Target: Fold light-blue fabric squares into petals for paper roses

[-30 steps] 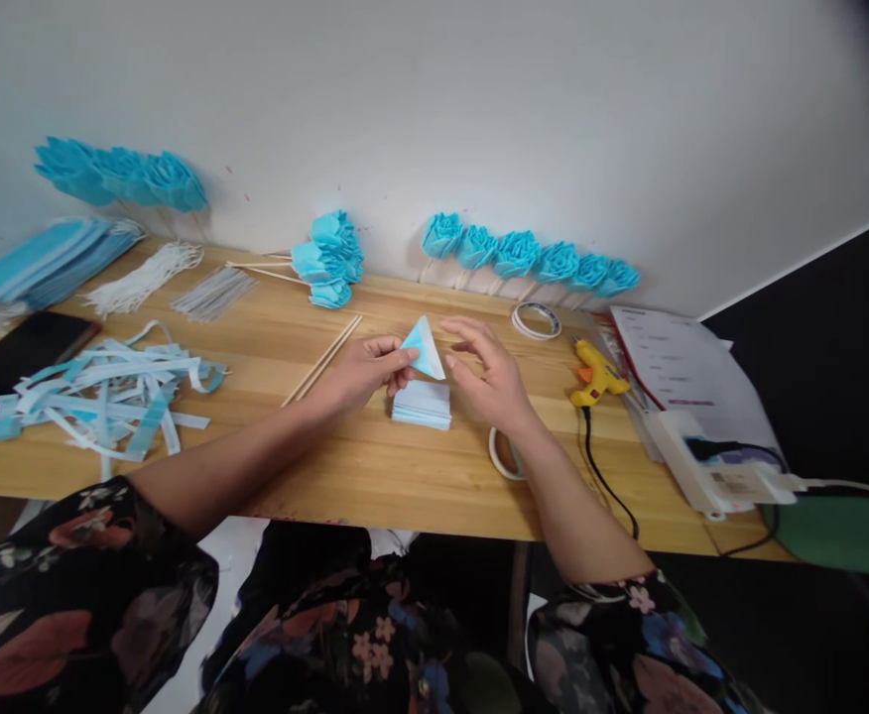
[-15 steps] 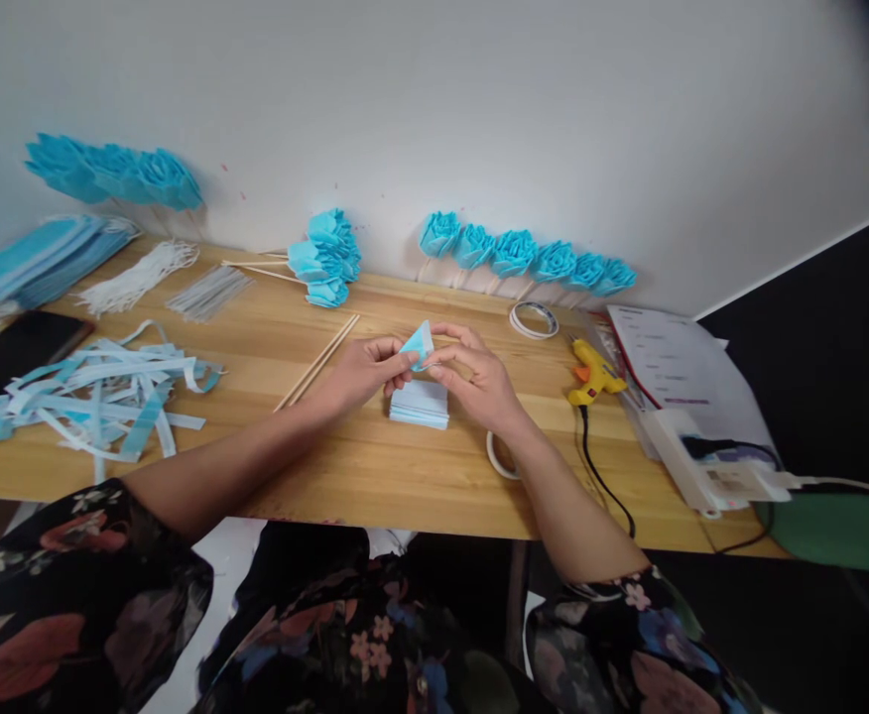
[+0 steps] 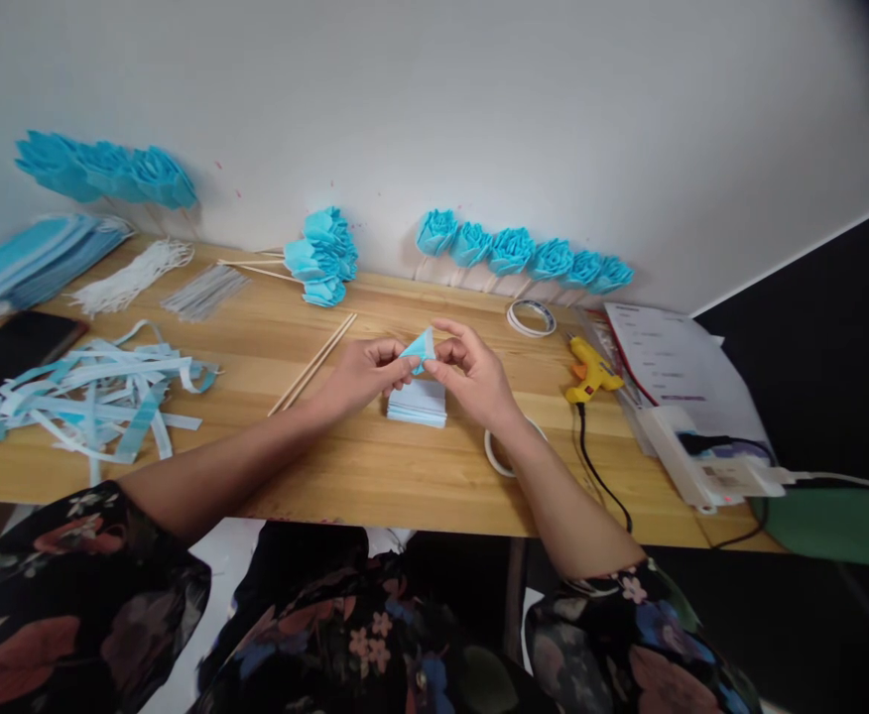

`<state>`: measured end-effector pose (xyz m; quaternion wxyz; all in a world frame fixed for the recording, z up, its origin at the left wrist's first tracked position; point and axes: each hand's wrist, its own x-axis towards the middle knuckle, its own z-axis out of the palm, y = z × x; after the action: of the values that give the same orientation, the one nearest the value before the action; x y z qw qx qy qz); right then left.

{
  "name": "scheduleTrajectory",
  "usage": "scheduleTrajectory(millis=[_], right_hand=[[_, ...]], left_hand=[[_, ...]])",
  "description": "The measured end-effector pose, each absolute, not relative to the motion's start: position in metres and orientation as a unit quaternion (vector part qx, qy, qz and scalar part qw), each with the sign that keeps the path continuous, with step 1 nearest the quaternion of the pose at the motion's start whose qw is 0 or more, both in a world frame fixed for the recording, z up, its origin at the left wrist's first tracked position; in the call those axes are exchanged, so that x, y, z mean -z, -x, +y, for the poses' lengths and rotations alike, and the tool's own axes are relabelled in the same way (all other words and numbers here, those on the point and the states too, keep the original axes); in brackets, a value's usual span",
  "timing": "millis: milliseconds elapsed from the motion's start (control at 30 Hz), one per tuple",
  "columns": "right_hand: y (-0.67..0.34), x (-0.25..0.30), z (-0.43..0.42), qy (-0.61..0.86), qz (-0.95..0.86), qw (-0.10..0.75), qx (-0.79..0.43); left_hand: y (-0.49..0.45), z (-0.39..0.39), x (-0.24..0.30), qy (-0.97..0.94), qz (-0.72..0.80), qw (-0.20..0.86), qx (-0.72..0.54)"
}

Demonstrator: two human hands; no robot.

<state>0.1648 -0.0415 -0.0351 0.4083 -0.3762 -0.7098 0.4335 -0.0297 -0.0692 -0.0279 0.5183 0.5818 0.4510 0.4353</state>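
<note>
Between my two hands is a small light-blue fabric piece (image 3: pixel 421 348), folded to a triangular point at the top. My left hand (image 3: pixel 369 371) pinches its left side with thumb and fingers. On the other side, my right hand (image 3: pixel 475 375) is closed on its lower right edge with thumb and index finger. Just below the hands lies a stack of cut pale-blue and white squares (image 3: pixel 417 405), partly covered by the right hand. Two thin wooden sticks (image 3: pixel 313 363) rest left of the stack. A roll of white tape (image 3: pixel 495 458) sits partly under my right forearm.
Blue fabric roses (image 3: pixel 511 250) on sticks lean against the wall, with more roses (image 3: pixel 322 256) lying nearby. A yellow glue gun (image 3: pixel 593 371), a power strip (image 3: pixel 709 461) and papers are at right. Strip scraps (image 3: pixel 107 387), a phone (image 3: pixel 10 357) and face masks (image 3: pixel 48 260) lie left.
My right fingers have closed in on the lower edge of the blue piece, which has tipped slightly. The left hand keeps its hold. The whole view has shifted a little.
</note>
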Motion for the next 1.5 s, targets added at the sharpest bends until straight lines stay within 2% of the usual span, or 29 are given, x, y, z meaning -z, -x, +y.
scheduleTrajectory(millis=[333, 700, 933, 1200, 1500], right_hand=[[-0.163, 0.036, -0.043, 0.377, -0.714, 0.381, -0.451], [-0.165, 0.033, -0.044, 0.381, -0.713, 0.394, -0.437], [-0.164, 0.023, -0.051, 0.376, -0.773, 0.417, -0.295], [-0.173, 0.027, -0.043, 0.268, -0.858, 0.42, -0.123], [-0.171, 0.027, -0.042, 0.217, -0.866, 0.449, -0.045]], left_hand=[[0.032, -0.065, 0.035, -0.588, 0.432, 0.531, -0.431], [0.027, -0.071, 0.028, -0.593, 0.432, 0.562, -0.383], [0.029, -0.071, 0.027, -0.59, 0.426, 0.577, -0.37], [0.03, -0.069, 0.03, -0.543, 0.387, 0.634, -0.391], [0.029, -0.066, 0.038, -0.498, 0.358, 0.684, -0.394]])
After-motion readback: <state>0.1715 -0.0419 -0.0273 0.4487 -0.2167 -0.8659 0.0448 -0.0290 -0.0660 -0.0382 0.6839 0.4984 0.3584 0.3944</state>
